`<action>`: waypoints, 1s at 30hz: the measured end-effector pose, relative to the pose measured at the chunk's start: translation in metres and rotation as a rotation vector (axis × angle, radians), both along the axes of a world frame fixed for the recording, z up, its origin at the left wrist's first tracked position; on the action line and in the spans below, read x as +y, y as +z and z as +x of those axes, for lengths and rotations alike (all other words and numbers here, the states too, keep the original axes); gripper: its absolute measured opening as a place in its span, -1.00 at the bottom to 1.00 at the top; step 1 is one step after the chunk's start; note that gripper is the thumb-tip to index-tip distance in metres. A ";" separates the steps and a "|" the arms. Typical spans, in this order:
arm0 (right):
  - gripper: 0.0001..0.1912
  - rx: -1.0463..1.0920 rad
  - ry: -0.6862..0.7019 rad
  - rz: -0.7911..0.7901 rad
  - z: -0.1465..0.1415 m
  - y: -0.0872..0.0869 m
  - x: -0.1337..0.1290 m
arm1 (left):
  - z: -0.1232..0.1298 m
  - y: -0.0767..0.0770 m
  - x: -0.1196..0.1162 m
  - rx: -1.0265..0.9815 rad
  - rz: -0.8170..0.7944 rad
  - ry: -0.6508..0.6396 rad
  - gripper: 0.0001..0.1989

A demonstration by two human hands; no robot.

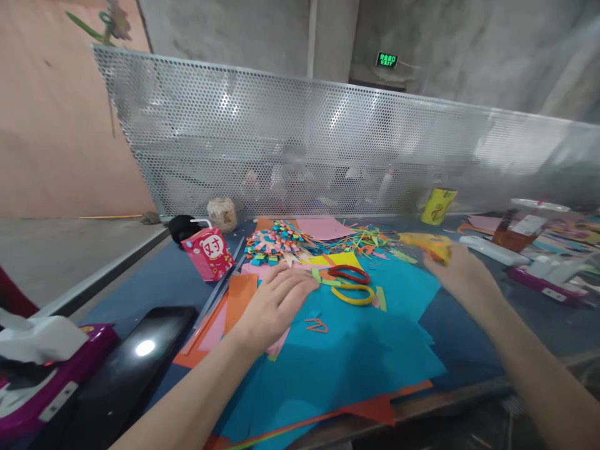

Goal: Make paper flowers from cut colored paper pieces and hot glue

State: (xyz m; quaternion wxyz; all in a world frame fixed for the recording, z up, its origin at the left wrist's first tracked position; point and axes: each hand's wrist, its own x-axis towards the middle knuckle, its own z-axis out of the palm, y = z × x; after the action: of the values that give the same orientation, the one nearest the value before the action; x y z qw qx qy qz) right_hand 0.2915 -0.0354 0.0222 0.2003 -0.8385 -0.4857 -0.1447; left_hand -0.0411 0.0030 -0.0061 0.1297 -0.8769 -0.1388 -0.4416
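My right hand (pixel 447 262) is closed around a yellow glue gun (pixel 424 242), its nose pointing left over the table. My left hand (pixel 285 297) is palm down over the papers, fingers drawn together at a small green paper strip (pixel 316 275); the thumb is hidden. Just right of those fingertips lie scissors (pixel 354 294) with one red and one yellow handle loop, their blades covered. A bent orange paper strip (pixel 317 325) rests on blue paper sheets (pixel 365 350). Behind my left hand is a pile of fringed, multicoloured paper pieces (pixel 281 244).
A pink drink carton (pixel 207 253) with a straw and a black phone (pixel 135 356) are on the left. Purple power strips stand left (pixel 60 381) and right (pixel 548 284). A yellow can (pixel 438 206) and lidded cup (pixel 522 222) stand before a perforated metal screen (pixel 300 150).
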 end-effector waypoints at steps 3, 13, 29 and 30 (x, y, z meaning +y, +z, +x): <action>-0.57 -0.149 0.152 0.313 -0.039 0.007 -0.029 | -0.001 -0.001 0.001 -0.002 -0.017 0.025 -0.85; -0.64 -0.611 0.541 0.599 -0.100 0.004 -0.058 | 0.002 0.001 -0.003 0.002 -0.022 -0.042 -0.86; -0.74 -0.672 0.516 0.520 -0.103 0.004 -0.064 | 0.002 0.000 -0.001 0.017 0.013 -0.007 -0.85; -0.74 -0.676 0.519 0.514 -0.103 0.004 -0.064 | 0.002 0.000 -0.002 0.015 0.016 -0.002 -0.85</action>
State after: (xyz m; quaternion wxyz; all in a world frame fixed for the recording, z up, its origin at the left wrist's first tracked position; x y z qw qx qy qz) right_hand 0.1885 -0.0999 0.0265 0.2616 -0.5195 -0.6648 -0.4688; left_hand -0.0388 0.0014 -0.0057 0.1373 -0.8792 -0.1332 -0.4364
